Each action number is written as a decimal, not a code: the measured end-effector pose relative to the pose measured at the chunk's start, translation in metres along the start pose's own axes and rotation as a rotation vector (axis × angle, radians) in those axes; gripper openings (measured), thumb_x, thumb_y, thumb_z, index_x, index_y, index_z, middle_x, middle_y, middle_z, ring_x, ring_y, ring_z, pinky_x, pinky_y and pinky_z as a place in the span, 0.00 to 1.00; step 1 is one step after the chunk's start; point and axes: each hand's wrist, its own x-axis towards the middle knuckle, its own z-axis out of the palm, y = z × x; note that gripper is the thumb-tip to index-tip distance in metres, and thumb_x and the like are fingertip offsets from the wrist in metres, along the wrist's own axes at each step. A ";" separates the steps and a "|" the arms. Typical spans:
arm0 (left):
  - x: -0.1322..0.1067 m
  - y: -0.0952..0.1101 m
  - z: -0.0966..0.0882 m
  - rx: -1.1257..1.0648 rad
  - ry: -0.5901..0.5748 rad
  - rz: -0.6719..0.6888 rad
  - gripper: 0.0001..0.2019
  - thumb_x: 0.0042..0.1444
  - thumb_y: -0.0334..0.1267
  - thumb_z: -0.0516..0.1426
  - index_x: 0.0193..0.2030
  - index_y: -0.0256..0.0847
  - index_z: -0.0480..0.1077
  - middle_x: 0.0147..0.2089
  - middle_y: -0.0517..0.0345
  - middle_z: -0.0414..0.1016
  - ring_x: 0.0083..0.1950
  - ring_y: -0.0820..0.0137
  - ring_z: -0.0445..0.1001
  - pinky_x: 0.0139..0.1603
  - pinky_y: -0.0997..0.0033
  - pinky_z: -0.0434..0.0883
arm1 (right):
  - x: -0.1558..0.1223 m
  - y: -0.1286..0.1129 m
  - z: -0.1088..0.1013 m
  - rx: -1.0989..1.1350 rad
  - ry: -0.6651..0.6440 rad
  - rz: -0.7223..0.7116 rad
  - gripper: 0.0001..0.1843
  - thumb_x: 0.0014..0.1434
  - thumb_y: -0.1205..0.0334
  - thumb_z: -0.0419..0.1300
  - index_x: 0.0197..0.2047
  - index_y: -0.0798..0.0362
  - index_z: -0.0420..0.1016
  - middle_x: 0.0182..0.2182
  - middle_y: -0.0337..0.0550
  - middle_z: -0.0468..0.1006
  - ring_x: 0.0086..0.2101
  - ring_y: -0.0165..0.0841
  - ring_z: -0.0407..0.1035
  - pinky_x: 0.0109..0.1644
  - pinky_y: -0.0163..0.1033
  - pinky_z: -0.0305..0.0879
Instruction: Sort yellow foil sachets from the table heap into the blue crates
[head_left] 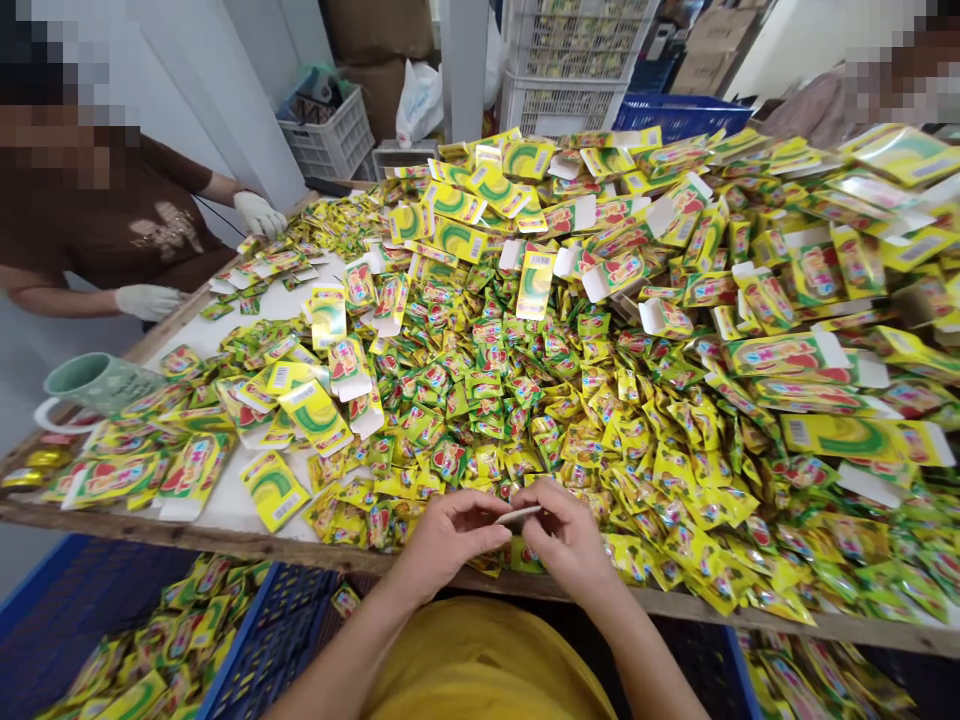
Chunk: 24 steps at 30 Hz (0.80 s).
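At the table's front edge, my left hand (455, 538) and my right hand (564, 535) are closed on opposite ends of a small carton (517, 516). Only its pale end shows clearly, and fingers cover much of the rest. Just beyond both hands spreads a thick heap of small yellow and green candy packets (480, 390). Nearest my left hand on the tabletop lies a flat yellow box (274, 490) with a green curved print.
Many printed cartons (795, 355) are piled at the right and back. A green mug (94, 385) and yellow tape rolls (41, 463) stand at left. Blue crates (255, 625) sit below the wooden edge (247, 545). A gloved co-worker (150, 220) is at left, another person at upper right.
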 end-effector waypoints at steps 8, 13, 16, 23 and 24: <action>0.005 -0.011 0.000 0.373 0.239 0.418 0.07 0.55 0.33 0.61 0.39 0.44 0.80 0.39 0.55 0.82 0.40 0.68 0.79 0.45 0.69 0.75 | 0.006 0.005 0.004 0.264 0.029 0.145 0.10 0.56 0.55 0.63 0.38 0.49 0.82 0.36 0.46 0.76 0.31 0.34 0.73 0.28 0.37 0.74; 0.008 -0.007 0.002 0.491 0.272 0.372 0.07 0.56 0.34 0.60 0.41 0.42 0.78 0.39 0.54 0.81 0.39 0.68 0.78 0.42 0.70 0.75 | 0.008 0.008 0.012 0.286 0.127 0.183 0.08 0.50 0.55 0.68 0.34 0.49 0.82 0.29 0.42 0.75 0.21 0.28 0.68 0.19 0.34 0.70; 0.010 -0.006 0.001 0.508 0.227 0.409 0.04 0.56 0.34 0.60 0.35 0.41 0.78 0.35 0.55 0.80 0.38 0.69 0.77 0.42 0.69 0.74 | 0.004 0.009 0.015 0.279 0.122 0.128 0.06 0.51 0.57 0.67 0.34 0.47 0.83 0.31 0.43 0.75 0.27 0.31 0.71 0.23 0.35 0.73; 0.004 -0.022 -0.005 0.495 0.078 0.519 0.07 0.56 0.30 0.59 0.41 0.41 0.76 0.40 0.52 0.79 0.43 0.68 0.77 0.46 0.67 0.74 | -0.010 0.014 0.011 0.034 0.156 -0.160 0.09 0.57 0.68 0.62 0.39 0.46 0.81 0.34 0.44 0.77 0.36 0.34 0.72 0.40 0.40 0.71; 0.003 -0.024 -0.005 0.505 0.044 0.525 0.09 0.57 0.30 0.59 0.44 0.42 0.76 0.42 0.52 0.79 0.45 0.68 0.76 0.48 0.66 0.74 | -0.012 0.014 0.010 0.002 0.164 -0.178 0.10 0.58 0.68 0.61 0.40 0.47 0.81 0.34 0.44 0.77 0.36 0.34 0.72 0.39 0.40 0.70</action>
